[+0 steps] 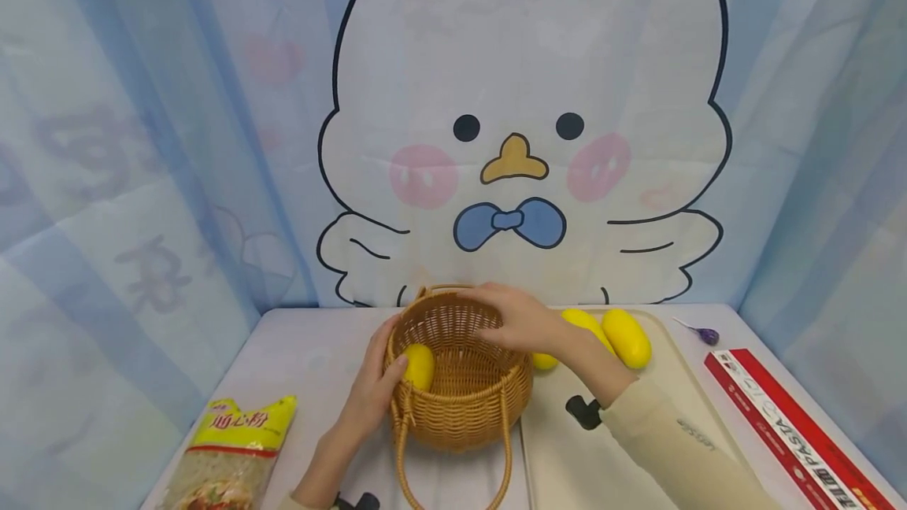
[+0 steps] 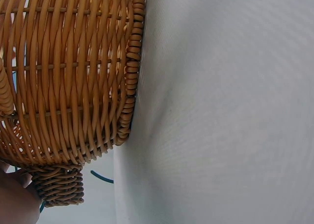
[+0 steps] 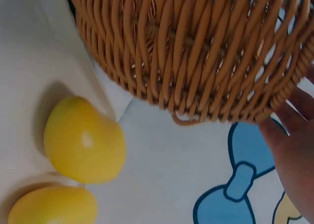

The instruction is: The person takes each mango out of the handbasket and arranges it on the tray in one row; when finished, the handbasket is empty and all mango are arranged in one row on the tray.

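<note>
A round brown wicker basket [image 1: 460, 419] stands at the middle of the table, its front handle hanging down toward the person. One yellow mango [image 1: 420, 367] lies inside, against the left wall. My left hand [image 1: 372, 384] grips the left rim, thumb over the edge beside that mango; the left wrist view shows mostly the basket's woven side [image 2: 64, 77]. At the far right rim is my right hand [image 1: 513, 319], its thumb inside the basket and its other fingers at the edge. The right wrist view shows its fingers [image 3: 289, 118] touching the rim.
Several mangoes [image 1: 627, 338] lie on a beige tray [image 1: 567, 467] right of the basket, partly behind the right arm. Farther right are a purple lollipop [image 1: 707, 335] and a red pasta box [image 1: 801, 431]. A macaroni bag [image 1: 234, 455] lies at left. A printed curtain [image 1: 524, 38] hangs behind.
</note>
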A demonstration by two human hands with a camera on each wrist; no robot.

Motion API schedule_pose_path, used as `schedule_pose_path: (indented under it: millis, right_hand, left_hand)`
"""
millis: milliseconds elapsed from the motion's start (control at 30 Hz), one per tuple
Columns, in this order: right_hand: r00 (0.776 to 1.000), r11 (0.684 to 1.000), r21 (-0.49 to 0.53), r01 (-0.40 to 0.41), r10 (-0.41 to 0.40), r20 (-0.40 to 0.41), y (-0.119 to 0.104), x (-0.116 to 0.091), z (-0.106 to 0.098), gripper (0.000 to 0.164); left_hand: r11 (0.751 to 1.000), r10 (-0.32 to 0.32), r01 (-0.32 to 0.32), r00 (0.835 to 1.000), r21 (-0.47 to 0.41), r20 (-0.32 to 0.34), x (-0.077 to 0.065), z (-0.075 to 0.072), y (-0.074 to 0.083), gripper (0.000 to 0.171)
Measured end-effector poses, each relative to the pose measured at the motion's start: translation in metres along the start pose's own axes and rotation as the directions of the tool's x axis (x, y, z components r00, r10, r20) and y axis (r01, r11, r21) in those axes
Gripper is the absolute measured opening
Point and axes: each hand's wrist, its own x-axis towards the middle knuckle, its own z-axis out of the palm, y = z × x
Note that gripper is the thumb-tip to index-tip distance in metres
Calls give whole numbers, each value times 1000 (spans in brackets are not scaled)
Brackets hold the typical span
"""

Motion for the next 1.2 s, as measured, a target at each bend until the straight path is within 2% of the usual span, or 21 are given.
schedule_pose_path:
  millis: [333,567,733,833,1033,1200]
  right_hand:
    - [989,1000,-20,11,-7,147,-16,14,27,61]
    - [966,999,-36,25,-15,257,-27,27,39,59]
    - [946,997,-51,59,-39,322,-26,35,54,62]
    - [936,998,-43,46,-28,350,-25,35,62,64]
    - [928,999,-40,36,-18,373,-24,34,64,66]
    - [909,999,-40,35,-16,416,-28,35,63,67]
  left_hand:
    - [1000,-9,9,1000,0,0,-1,-1,1,60]
    - [1000,-12,12,1000,-5,7,0,-1,2,59]
    - [1000,-15,15,1000,-4,6,-1,2,2,60]
    - [1000,-15,15,1000,-4,9,0,4,2,61]
    - [999,-36,36,999,8,10,-1,4,1,61]
    - [999,-31,31,1000,10,5,0,1,-1,60]
